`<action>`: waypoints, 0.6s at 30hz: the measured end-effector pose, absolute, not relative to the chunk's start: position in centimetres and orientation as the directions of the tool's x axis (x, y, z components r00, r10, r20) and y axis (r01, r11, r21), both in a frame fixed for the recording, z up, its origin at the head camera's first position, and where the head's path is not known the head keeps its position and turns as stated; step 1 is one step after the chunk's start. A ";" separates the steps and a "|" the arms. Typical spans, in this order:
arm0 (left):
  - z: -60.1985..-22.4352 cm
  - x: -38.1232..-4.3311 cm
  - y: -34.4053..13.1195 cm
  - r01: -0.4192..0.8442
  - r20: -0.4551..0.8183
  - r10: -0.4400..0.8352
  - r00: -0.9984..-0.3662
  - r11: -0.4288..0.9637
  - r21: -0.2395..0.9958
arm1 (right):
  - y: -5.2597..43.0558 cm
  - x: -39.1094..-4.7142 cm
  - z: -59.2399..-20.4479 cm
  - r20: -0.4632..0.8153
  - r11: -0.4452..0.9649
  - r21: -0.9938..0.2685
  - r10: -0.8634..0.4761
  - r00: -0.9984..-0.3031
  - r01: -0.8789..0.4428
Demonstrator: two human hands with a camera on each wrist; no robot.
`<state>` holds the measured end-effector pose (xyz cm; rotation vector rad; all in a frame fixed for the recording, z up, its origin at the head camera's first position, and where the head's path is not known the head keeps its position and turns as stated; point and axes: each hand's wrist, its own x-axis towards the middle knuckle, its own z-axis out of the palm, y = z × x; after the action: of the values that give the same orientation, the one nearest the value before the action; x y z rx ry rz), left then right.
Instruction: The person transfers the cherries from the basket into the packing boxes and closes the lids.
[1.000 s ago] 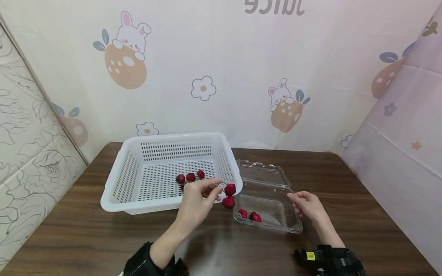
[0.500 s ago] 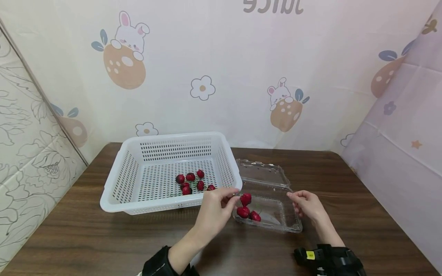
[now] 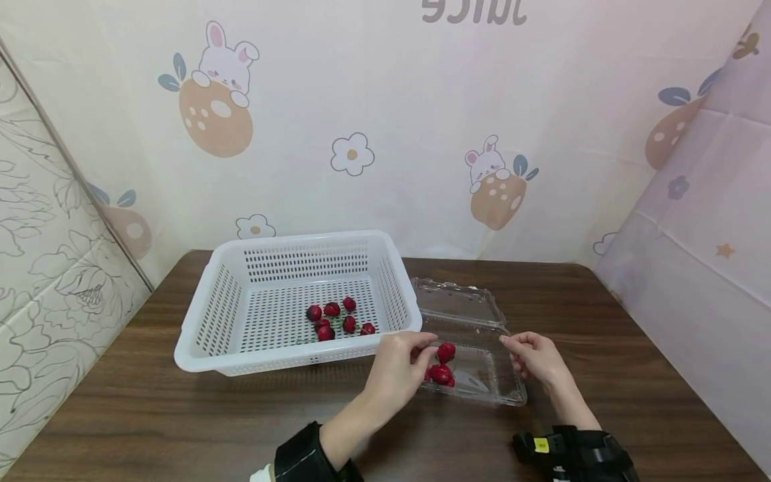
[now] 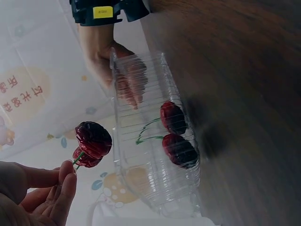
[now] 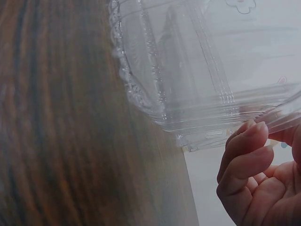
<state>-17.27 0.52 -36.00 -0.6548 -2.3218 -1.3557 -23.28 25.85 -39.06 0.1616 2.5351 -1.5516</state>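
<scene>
My left hand (image 3: 394, 371) pinches the green stem of a pair of dark red cherries (image 4: 94, 140), which hang over the near left part of an open clear plastic clamshell box (image 3: 490, 399). Two other cherries (image 4: 180, 150) joined by a green stem lie inside that box; in the head view the hanging pair and my fingers partly cover them. At the box's right side, my right hand (image 3: 536, 358) pinches the rim between thumb and fingers, as the right wrist view also shows on the clear wall (image 5: 197, 125).
A white perforated basket (image 3: 207, 314) stands left of the box, with several cherries (image 3: 326, 333) on its floor. The box's lid (image 3: 458, 301) lies folded back toward the wall. A printed curtain (image 3: 409, 120) closes off the back of the brown table (image 3: 211, 428).
My left hand has moved right, from the basket's near right corner to over the clear box, carrying the pair of cherries by the stem. The right hand keeps its place on the box rim.
</scene>
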 end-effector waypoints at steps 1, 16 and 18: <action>-36.1 -17.4 0.7 0.559 0.526 0.207 -0.825 0.438 0.704 | 25.9 -23.3 -39.0 -0.196 0.454 -0.873 0.006 -0.981 0.177; -36.7 -18.5 3.1 0.528 0.485 0.240 -0.841 0.557 0.641 | 25.9 -23.2 -39.1 -0.187 0.463 -0.870 0.007 -0.982 0.169; -36.9 -18.7 3.4 0.529 0.487 0.243 -0.839 0.575 0.624 | 25.8 -23.3 -39.2 -0.189 0.462 -0.870 0.011 -0.982 0.173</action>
<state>-18.69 3.38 -36.87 -0.6278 -2.4615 -1.1433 -23.27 25.83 -39.18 0.1612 2.5489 -1.5445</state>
